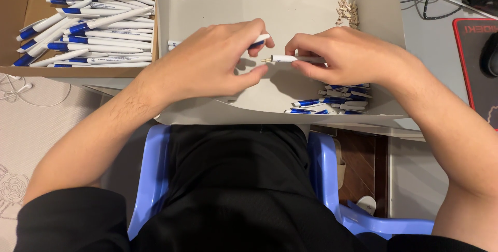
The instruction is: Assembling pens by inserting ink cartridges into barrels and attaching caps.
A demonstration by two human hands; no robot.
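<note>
Head view: right hand (pixel 348 55) fingers pinch a white pen barrel (pixel 284 58) over the shallow cardboard tray (pixel 290 8); left hand (pixel 212 61) grips what looks like a blue-and-white pen part (pixel 259 40). Risk: misaligned halves could slip, dropping into the loose blue pen parts (pixel 332 101).

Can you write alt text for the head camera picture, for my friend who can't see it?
Two bare hands work over a shallow grey cardboard tray: the right hand holds a white pen barrel, the left hand a blue-and-white pen part. A box of finished blue-and-white pens sits at the left.
</note>
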